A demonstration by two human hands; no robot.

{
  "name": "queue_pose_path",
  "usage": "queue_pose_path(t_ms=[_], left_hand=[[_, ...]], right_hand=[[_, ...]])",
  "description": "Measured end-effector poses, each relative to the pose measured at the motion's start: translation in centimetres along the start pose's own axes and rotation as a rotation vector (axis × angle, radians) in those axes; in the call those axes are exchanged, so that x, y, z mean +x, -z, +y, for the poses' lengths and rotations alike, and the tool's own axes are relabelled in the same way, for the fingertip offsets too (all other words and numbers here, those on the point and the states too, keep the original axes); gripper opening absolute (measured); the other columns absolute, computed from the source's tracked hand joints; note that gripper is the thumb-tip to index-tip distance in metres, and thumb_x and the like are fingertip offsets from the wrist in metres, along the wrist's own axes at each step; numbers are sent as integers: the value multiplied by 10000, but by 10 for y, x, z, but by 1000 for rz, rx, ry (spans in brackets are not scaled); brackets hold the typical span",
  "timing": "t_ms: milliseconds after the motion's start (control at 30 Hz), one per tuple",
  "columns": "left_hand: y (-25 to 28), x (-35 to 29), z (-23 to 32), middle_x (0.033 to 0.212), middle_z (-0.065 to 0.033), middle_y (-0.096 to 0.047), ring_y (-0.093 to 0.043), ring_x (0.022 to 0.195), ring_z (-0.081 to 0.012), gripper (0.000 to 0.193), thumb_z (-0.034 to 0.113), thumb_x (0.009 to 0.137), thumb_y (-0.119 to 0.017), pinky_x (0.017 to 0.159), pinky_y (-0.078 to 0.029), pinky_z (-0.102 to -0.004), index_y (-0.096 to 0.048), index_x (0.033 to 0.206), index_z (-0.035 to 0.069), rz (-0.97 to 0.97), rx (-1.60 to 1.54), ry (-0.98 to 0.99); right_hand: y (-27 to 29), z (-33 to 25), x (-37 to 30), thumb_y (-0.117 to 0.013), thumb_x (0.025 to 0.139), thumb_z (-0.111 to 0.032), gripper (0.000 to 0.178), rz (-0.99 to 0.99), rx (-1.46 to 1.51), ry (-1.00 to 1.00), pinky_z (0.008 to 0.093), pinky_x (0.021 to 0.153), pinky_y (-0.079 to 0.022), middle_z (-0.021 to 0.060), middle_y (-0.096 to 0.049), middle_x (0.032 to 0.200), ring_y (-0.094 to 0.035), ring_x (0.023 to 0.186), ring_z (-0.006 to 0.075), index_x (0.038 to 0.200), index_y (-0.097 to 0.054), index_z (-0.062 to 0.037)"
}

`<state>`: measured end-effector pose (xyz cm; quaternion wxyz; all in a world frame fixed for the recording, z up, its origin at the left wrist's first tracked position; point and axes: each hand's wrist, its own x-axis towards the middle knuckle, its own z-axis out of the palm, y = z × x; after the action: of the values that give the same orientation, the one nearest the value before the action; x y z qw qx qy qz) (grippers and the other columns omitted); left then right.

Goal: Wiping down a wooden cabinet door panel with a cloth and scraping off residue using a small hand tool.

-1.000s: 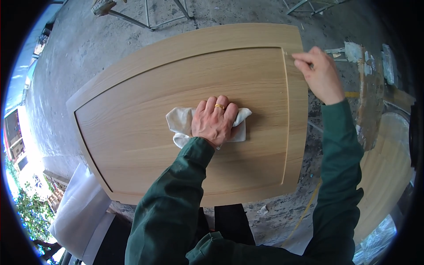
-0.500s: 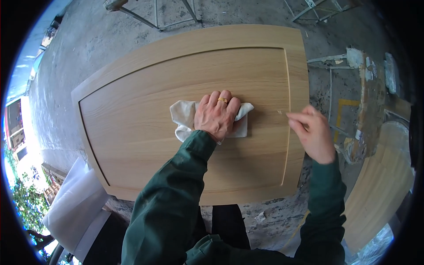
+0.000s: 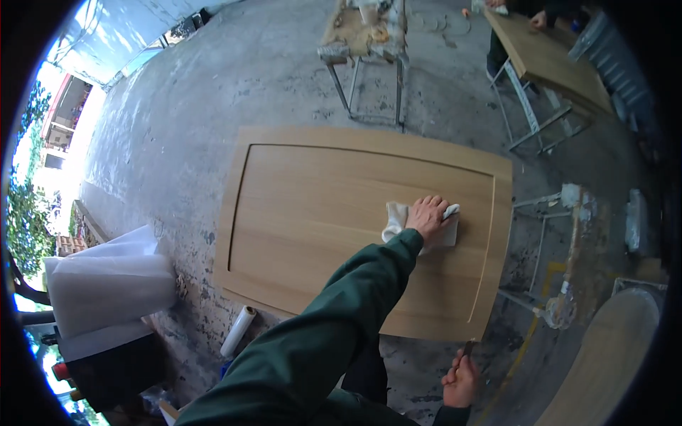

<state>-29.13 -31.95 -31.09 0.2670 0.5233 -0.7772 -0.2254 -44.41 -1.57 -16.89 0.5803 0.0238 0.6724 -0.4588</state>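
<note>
A light wood-grain door panel (image 3: pixel 320 206) with a grooved recessed frame lies flat before me. My left hand (image 3: pixel 428 216) presses down on a white cloth (image 3: pixel 395 221) on the panel's right half, fingers closed over it. From beneath the palm a pale flat corner (image 3: pixel 447 240) sticks out; I cannot tell whether it is cloth or a card. Below the panel's near right corner, my right hand (image 3: pixel 462 383) is closed around a small dark thing (image 3: pixel 469 347) that points up toward the edge. Its kind is too small to make out.
A cluttered work stand (image 3: pixel 362 35) is at the back, a metal trestle (image 3: pixel 561 213) at right. Another person's hand (image 3: pixel 540 20) rests on a second wood panel (image 3: pixel 547 60), far right. Left are white foam sheeting (image 3: pixel 114 284) and a white roll (image 3: pixel 238 331).
My right hand has moved from the panel's right side down below its near edge, and a small dark thing now shows in it. My left hand and cloth are nearer the panel's right end.
</note>
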Motion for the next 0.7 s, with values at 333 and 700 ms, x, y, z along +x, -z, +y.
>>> queue_pose_path(t_ms=[333,700], left_hand=[[226,-257,17,909,-2,-597,-541,833,-85,449,440,929,-472,729,-453,-258,-580,1037,18,-117,-1234,844],[475,-436,-20,917,-6,-622,-575,848,-96,310,259,925,-540,790,-464,-246,-581,1102,7,105,-1342,532]], right_hand=[[-95,42,-147,-471,931,-174,196,-173,-65,319,215,431,-301,3,-495,681,-374,471,62,1078,-543,-65],[-280,132,-295,-510,926,-168,165,-781,-642,464,181,498,-391,8,-594,775,-493,546,54,997,-563,-28]])
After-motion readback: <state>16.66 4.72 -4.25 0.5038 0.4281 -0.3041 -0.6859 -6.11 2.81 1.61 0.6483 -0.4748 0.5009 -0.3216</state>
